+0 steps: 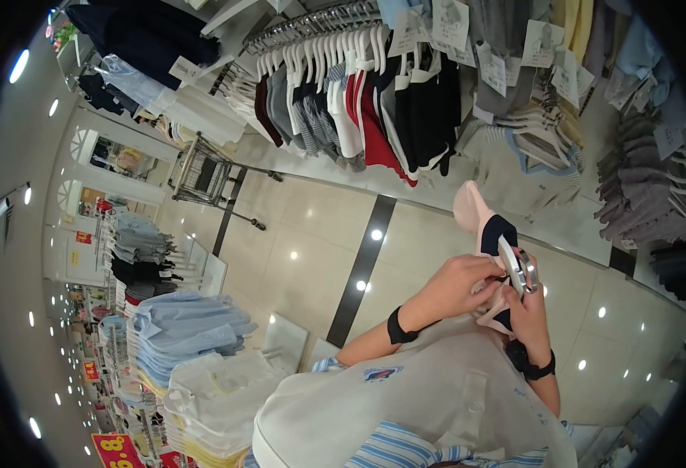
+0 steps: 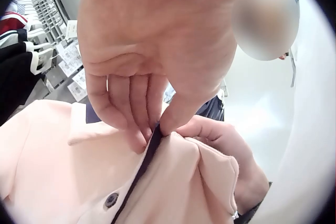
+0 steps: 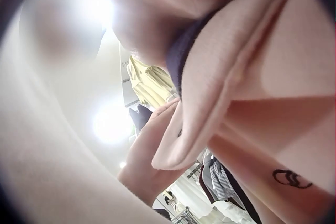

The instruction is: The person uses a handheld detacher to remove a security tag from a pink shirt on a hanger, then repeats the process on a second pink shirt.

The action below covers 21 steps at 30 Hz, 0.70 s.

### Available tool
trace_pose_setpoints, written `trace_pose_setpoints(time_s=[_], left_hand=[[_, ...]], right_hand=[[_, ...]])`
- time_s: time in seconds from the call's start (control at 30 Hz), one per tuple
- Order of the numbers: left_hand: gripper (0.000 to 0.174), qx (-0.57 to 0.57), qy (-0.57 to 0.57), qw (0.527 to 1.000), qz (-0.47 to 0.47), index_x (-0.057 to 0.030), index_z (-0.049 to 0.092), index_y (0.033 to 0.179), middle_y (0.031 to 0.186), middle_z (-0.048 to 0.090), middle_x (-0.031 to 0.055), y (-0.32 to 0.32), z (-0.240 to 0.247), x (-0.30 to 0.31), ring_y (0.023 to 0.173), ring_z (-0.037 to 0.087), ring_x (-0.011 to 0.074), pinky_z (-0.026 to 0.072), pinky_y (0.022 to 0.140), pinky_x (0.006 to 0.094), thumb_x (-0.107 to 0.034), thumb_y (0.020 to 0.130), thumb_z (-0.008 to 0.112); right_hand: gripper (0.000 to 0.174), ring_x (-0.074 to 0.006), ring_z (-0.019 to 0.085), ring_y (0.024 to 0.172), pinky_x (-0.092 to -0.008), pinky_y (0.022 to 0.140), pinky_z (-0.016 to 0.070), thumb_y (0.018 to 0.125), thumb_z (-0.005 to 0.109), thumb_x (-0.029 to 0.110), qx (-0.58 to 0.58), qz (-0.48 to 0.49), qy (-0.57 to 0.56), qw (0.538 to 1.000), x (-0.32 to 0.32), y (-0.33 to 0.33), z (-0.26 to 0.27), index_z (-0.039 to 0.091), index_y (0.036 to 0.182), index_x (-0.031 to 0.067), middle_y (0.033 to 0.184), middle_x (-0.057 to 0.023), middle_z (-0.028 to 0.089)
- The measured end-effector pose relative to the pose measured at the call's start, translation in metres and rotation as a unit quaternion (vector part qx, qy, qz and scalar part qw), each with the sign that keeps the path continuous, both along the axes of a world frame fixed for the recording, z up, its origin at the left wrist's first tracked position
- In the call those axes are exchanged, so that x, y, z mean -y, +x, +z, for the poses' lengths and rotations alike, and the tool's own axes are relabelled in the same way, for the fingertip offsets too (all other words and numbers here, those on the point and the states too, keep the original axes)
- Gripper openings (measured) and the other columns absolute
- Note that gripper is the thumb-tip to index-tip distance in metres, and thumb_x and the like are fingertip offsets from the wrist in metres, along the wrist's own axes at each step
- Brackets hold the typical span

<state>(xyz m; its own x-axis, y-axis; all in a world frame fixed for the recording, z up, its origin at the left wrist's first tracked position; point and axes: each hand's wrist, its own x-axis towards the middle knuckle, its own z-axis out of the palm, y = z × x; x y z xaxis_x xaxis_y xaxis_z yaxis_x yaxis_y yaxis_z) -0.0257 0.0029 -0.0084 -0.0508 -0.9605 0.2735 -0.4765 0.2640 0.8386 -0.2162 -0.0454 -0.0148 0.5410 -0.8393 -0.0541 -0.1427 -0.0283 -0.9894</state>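
Observation:
Both hands are on a pink collared shirt with navy trim (image 1: 475,207), held out in front of the body. My left hand (image 1: 456,287) pinches the navy-lined front edge between thumb and fingers. In the left wrist view a dark button (image 2: 112,200) sits just below that pinch. Close beside it, my right hand (image 1: 527,318) grips the other side of the shirt's neck opening. The pink collar (image 3: 205,92) fills much of the right wrist view and hides part of the right hand's fingers. Against the shirt by the right hand is a white curved piece (image 1: 510,264) with a shiny metal band (image 1: 529,273).
A rail of hanging clothes (image 1: 351,109) with white hangers runs along the far side. Light blue shirts (image 1: 191,331) hang at the left. A metal cart (image 1: 202,175) stands on the tiled floor (image 1: 296,234). Grey clothes (image 1: 643,179) hang at the right.

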Motion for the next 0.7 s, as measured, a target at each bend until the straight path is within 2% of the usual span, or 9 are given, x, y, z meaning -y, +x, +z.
trace_pose_setpoints(time_s=[0.17,0.47,0.7], left_hand=[[0.018,0.017,0.008,1.0,0.005,-0.0016,0.07,0.101,0.087,0.07,0.0124,-0.0027,-0.0029,-0.0014,0.078,0.068,0.0321,0.0539,0.071,0.0398,-0.006,0.084,0.072],[0.022,0.044,-0.046,0.997,0.051,-0.0042,0.066,0.1,0.088,0.069,0.011,-0.0089,-0.0049,-0.0023,0.076,0.065,0.0325,0.0522,0.072,0.0403,-0.005,0.079,0.073],[0.021,0.029,-0.044,0.997,0.055,-0.0042,0.065,0.098,0.086,0.068,0.0107,-0.0077,-0.0038,-0.0036,0.075,0.065,0.033,0.0516,0.072,0.0407,-0.005,0.078,0.073]], right_hand=[[0.056,-0.0223,0.066,0.088,-0.032,0.086,0.0498,0.093,0.054,0.004,0.013,0.011,-0.003,1.0,-0.0032,0.0045,-0.0004,0.042,0.148,0.006,0.098,-0.015,0.07],[0.052,-0.0177,0.058,0.079,-0.0285,0.078,0.0461,0.098,0.054,0.01,-0.018,-0.002,-0.004,1.0,-0.0032,0.0041,0.0015,0.042,0.148,0.0059,0.092,-0.0105,0.065],[0.056,-0.0221,0.064,0.088,-0.0315,0.086,0.0483,0.094,0.054,0.007,-0.005,0.008,0.014,1.0,-0.003,0.006,0.0024,0.042,0.149,0.0065,0.099,-0.0138,0.068]])
